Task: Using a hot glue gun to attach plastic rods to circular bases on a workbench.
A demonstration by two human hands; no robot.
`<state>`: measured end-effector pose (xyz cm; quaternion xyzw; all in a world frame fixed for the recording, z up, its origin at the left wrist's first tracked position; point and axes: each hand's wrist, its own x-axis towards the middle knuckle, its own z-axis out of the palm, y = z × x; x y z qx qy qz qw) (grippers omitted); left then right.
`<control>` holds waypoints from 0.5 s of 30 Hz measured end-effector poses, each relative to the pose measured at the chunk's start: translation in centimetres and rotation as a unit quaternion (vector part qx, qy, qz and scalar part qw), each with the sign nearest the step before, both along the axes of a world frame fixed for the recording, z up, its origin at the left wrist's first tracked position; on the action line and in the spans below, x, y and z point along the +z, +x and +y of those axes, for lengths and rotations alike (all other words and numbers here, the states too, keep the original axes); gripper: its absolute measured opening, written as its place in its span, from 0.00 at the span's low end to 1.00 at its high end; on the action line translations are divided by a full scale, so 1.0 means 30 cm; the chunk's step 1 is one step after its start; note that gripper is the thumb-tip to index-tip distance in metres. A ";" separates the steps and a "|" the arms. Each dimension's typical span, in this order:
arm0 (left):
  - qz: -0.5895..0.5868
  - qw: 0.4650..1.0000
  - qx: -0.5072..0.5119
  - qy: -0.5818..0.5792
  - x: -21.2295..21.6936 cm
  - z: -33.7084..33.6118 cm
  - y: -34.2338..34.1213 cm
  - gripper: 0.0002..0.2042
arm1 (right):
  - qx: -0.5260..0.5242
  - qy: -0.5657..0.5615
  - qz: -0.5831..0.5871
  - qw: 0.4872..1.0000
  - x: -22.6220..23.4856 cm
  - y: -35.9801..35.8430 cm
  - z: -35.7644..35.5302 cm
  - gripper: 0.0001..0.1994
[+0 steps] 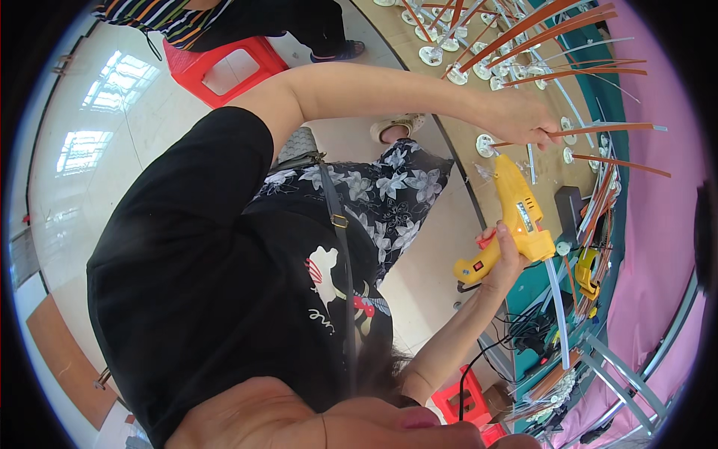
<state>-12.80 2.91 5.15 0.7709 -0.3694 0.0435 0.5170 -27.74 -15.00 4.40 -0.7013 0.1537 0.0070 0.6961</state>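
My left hand (535, 126) pinches a thin reddish-brown stick (609, 129) that lies across above the table. One end of the stick is by a clear round base (485, 145); whether they are joined I cannot tell. My right hand (510, 258) is wrapped round the handle of a yellow hot glue gun (516, 198) with a red trigger. Its nozzle points away, close beside that base. From the gun's rear sticks out a long translucent glue stick (559, 314). Two more clear bases (568, 156) sit just beyond my left hand, one carrying a brown stick.
Many brown and pale sticks on clear round bases (431, 55) crowd the far table (404, 22). To the right lie a dark block (568, 209), a yellow tape dispenser (588, 273), black cables (527, 329) and loose sticks. Another person sits on a red stool (224, 71) at the upper left.
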 end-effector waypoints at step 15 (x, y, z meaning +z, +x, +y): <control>0.020 0.999 0.004 -0.042 -0.025 0.015 -0.009 0.12 | -0.001 0.132 -0.082 0.988 -0.058 -0.016 -0.136 0.13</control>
